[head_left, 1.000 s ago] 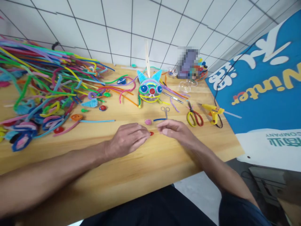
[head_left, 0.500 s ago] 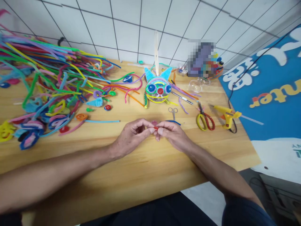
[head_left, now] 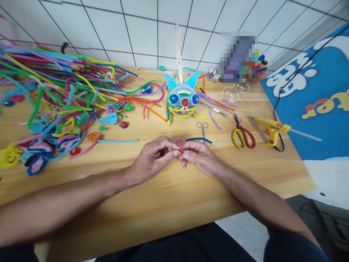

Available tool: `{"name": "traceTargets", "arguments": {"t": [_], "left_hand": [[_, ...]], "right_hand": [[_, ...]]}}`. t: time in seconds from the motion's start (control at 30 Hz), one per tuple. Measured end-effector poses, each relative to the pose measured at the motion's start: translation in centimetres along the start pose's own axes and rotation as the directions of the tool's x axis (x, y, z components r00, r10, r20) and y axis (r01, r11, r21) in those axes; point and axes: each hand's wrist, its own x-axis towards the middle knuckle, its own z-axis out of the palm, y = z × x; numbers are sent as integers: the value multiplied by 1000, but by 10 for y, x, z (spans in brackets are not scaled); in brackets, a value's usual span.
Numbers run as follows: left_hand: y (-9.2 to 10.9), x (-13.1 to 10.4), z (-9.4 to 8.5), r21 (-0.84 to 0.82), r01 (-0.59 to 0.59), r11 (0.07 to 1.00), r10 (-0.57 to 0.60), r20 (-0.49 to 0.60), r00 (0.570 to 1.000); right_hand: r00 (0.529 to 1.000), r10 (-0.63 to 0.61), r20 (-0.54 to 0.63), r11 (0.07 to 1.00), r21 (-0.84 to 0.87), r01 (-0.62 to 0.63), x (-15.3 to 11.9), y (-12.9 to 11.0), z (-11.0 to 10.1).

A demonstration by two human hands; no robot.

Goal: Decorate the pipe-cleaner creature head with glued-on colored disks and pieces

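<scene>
Between my fingertips is a small red piece (head_left: 181, 151), perhaps coiled pipe cleaner; its exact shape is too small to make out. My left hand (head_left: 155, 159) pinches it from one side with thumb and forefinger. From the other side my right hand (head_left: 200, 157) pinches it too. Just beyond the fingers lies a pink coil (head_left: 179, 142), and a short blue pipe cleaner (head_left: 199, 139) rests to its right. Farther back stands a round pipe-cleaner animal lantern (head_left: 183, 100) with blue ears, blue eyes and a red nose, a pale stick rising behind it.
Pipe cleaners (head_left: 68, 69) heap up on the left, with finished coils (head_left: 38, 153) in front. Small scissors (head_left: 202, 127), larger red-and-yellow scissors (head_left: 242, 134) and a yellow glue gun (head_left: 272, 129) lie to the right. Clear plastic balls (head_left: 230, 94) sit near the tiled wall.
Both hands still pinch the red piece, which has tilted slightly between the fingertips. My view has shifted a little, so items on the right appear farther right.
</scene>
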Motion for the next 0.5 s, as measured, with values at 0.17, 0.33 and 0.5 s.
{"name": "traceTargets", "arguments": {"t": [0.17, 0.33, 0.5], "left_hand": [[-3, -1, 0, 53, -97, 994, 97, 8, 995], [-3, -1, 0, 82, -136, 987, 136, 13, 991], [-1, -1, 0, 100, -151, 983, 151, 5, 988]], "right_hand": [[999, -48, 21, 998, -28, 49, -1, 3, 1], [996, -89, -2, 993, -80, 89, -3, 8, 2], [992, -121, -17, 985, -124, 118, -4, 12, 5]]}}
